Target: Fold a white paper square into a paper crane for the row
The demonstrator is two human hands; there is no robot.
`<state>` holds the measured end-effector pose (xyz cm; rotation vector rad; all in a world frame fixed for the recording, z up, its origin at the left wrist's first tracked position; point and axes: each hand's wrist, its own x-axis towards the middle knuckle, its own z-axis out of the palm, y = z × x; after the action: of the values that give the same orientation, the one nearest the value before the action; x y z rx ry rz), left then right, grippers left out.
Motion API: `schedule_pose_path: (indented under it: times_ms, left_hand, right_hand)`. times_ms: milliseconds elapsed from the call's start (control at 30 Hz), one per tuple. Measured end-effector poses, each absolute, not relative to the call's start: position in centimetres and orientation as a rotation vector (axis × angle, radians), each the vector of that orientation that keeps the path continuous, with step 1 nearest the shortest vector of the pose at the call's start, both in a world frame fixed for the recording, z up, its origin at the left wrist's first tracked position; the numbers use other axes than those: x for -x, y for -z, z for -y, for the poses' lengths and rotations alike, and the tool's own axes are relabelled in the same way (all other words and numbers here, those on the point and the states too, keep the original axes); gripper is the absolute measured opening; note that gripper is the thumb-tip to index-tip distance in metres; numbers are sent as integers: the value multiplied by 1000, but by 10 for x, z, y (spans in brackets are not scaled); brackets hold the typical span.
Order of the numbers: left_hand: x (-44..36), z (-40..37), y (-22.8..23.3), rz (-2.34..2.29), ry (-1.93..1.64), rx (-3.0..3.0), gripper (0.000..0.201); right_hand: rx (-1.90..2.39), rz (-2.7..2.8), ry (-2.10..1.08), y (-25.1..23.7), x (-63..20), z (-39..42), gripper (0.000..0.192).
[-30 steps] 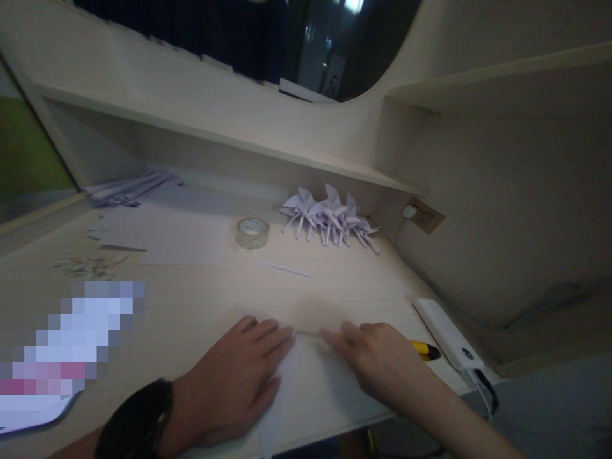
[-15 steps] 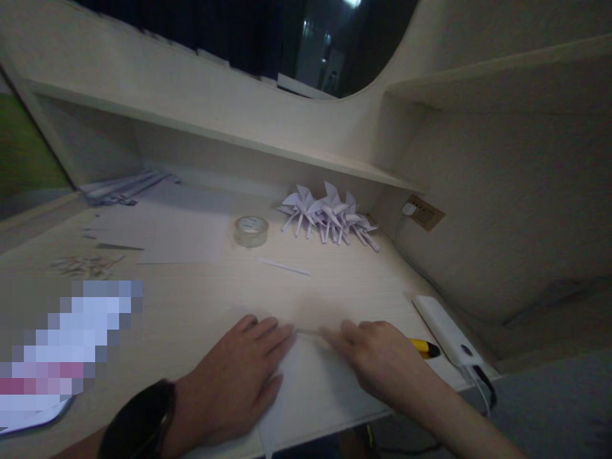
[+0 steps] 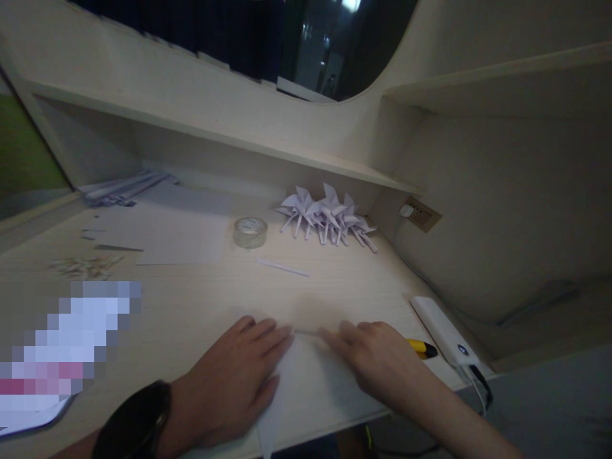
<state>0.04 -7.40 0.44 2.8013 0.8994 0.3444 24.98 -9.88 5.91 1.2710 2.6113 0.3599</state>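
Observation:
A white sheet of paper [image 3: 273,411] lies at the desk's front edge, largely covered by my left hand. My left hand [image 3: 239,376] rests palm down on it, fingers stretched forward, a dark watch on the wrist. Opposite it, my right hand [image 3: 370,350] is low on the desk with its fingers curled and the index finger reaching left. Its fingertip meets a thin straight edge [image 3: 306,332] that runs between the two hands and seems to belong to the paper. The right thumb is hidden. A thin white paper strip [image 3: 283,267] lies beyond the hands.
Clear tape [image 3: 250,233] stands behind the strip, and several paper pinwheels [image 3: 329,213] are at the back. Left are paper sheets [image 3: 186,223], rolled paper sticks [image 3: 129,188], small pale pieces [image 3: 86,266] and a blurred-out device [image 3: 71,357]. Right: a yellow-black tool [image 3: 421,348] and white power bank [image 3: 442,328].
Both hands stay in nearly the same place on the paper. The view has shifted very slightly, and a light on the power bank now shows more clearly.

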Motion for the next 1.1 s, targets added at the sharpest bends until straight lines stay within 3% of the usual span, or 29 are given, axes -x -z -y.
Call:
schedule_pose_path:
  times_ms: [800,1100]
  left_hand:
    - [-1,74,0,-916,-368,-2802,47]
    - [2,62,-1,-913,-522,-2790,28]
  right_hand:
    - [-1285,-2608,-340,-60,-250,98,41]
    - [-1377,-2609,-472,-69,-268,100,55]
